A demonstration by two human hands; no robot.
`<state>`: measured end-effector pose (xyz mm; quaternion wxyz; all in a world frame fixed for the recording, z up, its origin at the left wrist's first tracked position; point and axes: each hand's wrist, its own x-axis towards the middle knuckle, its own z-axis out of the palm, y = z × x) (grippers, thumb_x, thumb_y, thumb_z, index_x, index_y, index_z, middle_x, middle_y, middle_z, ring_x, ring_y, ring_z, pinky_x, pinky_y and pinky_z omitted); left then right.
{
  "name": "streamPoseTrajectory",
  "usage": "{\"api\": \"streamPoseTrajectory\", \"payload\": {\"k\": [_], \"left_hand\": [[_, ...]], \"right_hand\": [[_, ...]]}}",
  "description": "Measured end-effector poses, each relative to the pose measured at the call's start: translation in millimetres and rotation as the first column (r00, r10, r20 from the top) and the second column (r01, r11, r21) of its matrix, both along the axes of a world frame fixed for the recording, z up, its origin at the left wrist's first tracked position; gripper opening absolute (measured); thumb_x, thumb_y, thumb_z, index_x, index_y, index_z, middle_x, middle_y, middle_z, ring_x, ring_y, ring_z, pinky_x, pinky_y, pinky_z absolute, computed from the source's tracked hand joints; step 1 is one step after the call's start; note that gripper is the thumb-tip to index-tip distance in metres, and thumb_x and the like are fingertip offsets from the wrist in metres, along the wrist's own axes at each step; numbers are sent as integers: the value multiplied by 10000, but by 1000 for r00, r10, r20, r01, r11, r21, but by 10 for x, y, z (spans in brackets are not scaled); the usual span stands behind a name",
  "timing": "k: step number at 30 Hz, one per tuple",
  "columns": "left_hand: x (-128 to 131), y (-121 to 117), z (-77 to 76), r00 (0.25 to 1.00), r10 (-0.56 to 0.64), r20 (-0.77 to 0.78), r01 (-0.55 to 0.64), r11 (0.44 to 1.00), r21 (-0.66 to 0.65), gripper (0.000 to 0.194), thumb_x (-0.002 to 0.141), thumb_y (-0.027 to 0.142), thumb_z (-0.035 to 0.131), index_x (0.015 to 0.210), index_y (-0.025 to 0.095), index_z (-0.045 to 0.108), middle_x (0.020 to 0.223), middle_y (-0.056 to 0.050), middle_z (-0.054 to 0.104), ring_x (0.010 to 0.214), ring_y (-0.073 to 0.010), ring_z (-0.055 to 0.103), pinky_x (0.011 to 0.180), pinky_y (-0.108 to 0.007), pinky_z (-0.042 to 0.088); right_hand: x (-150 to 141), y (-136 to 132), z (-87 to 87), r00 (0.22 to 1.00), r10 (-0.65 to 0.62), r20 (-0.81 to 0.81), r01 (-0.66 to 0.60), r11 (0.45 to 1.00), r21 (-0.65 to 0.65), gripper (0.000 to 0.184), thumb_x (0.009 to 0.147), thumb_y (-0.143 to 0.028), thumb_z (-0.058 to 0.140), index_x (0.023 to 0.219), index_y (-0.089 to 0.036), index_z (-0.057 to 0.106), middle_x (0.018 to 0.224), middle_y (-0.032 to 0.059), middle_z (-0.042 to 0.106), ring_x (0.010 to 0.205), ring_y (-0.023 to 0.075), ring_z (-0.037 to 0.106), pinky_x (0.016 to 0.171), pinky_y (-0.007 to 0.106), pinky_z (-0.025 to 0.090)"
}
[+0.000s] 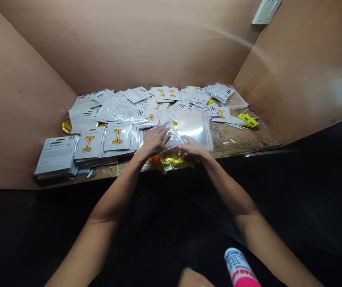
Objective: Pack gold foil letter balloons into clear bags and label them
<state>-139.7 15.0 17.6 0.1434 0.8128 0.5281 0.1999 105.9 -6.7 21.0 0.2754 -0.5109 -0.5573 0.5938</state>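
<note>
Gold foil balloon (171,162) bunched at the bench's front edge, just under the hands. Left hand (156,140) and right hand (191,146) close together, both on a crumpled clear plastic sleeve (171,139); whether either actually grips it, I cannot tell. Work in hand: sleeve being handled over the foil. Stack of clear sleeves (193,129) just beyond. Printed balloon packets (117,136) scattered across the plywood bench (242,139).
</note>
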Motion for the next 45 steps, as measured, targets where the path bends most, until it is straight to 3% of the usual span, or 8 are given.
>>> {"api": "streamPoseTrajectory", "payload": {"k": [4,8,13,25,28,34,37,45], "left_hand": [[89,177,-99,965,-110,-239,85,990,-113,741,1107,613,339,1747,239,358,1853,-87,231,1734,-356,129,1393,-610,133],[138,257,-145,951,-81,-297,69,996,-50,856,1059,684,399,1769,217,301,1863,-90,179,1737,-379,78,1401,-594,52],[120,179,-248,967,-60,-249,81,994,75,843,1060,639,397,1765,188,304,1864,-103,185,1739,-367,71,1402,-572,31],[95,142,-333,990,-74,-120,87,990,112,832,1039,601,509,1746,191,353,1854,-119,221,1732,-375,100,1393,-580,27],[103,127,-305,988,-81,-132,95,991,98,834,1041,592,505,1750,182,341,1857,-119,211,1729,-387,105,1391,-590,35],[91,226,-291,979,-102,-178,116,991,71,823,1060,609,495,1752,195,333,1849,-138,231,1726,-390,124,1382,-599,38],[82,298,-294,968,-150,-200,162,986,45,826,1062,644,490,1743,196,357,1839,-147,263,1723,-394,138,1381,-587,32],[109,218,-282,969,-129,-209,152,983,101,821,1052,583,511,1746,175,347,1849,-148,227,1729,-383,124,1386,-592,52]], "right_hand": [[144,-189,92,860,-137,491,-7,960,281,574,958,-228,719,1501,-158,547,872,55,687,762,231,637,716,337,511],[18,-436,202,585,-356,729,-298,742,601,307,1001,-105,562,1263,-134,720,1119,189,678,1046,320,599,896,417,465],[-422,-473,-44,624,47,780,-654,577,489,291,1008,-53,511,1105,-144,771,1120,151,641,1025,273,551,910,399,449],[-434,-366,-182,660,130,740,-691,491,531,201,1056,-151,532,1038,-166,731,1114,158,642,1037,296,538,918,436,434],[-508,-360,-95,646,157,747,-700,513,497,194,1058,-162,494,962,-173,662,1103,177,649,1040,316,538,961,485,428],[392,-954,340,979,199,53,-203,889,411,282,1135,-475,446,1010,-259,577,813,46,605,744,246,565,786,441,507],[728,-1152,375,986,128,106,-157,925,347,320,1067,-543,616,938,-250,631,752,32,597,692,230,551,719,410,488],[-150,-334,-79,778,236,583,-604,538,588,107,1035,-205,628,1038,-184,733,1085,121,664,1065,277,595,940,410,476]]}}
